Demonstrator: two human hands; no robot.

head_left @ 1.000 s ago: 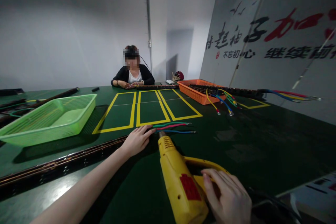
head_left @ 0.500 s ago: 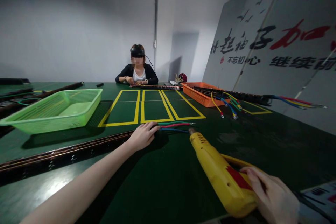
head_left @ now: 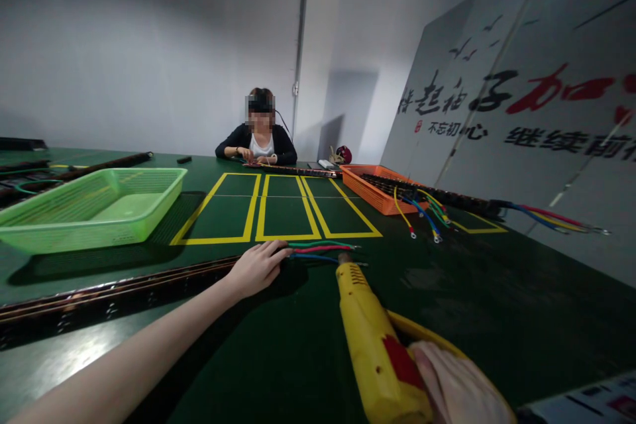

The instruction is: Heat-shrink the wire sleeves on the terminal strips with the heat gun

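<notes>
My left hand [head_left: 259,267] is closed on the end of a long dark wire harness [head_left: 114,297] that lies on the green table [head_left: 298,358]. Green, red and blue wires [head_left: 318,250] stick out to the right past its fingers. My right hand [head_left: 454,381] grips the handle of a yellow heat gun [head_left: 365,331] at the lower right. The gun's metal nozzle is right beside the blue wire, close to the wire ends. Part of my right hand is cut off by the lower edge.
A light green basket [head_left: 99,235] stands on the left, near more dark harnesses. An orange basket [head_left: 368,195] at the back right carries harnesses with colored, ring-tipped wires. Across the table sits a person [head_left: 262,139]. Yellow tape [head_left: 308,236] marks rectangles between the baskets.
The heat gun and my right hand have moved left, bringing the nozzle over by the blue wire. My left hand still holds the harness end. The camera view has shifted slightly.
</notes>
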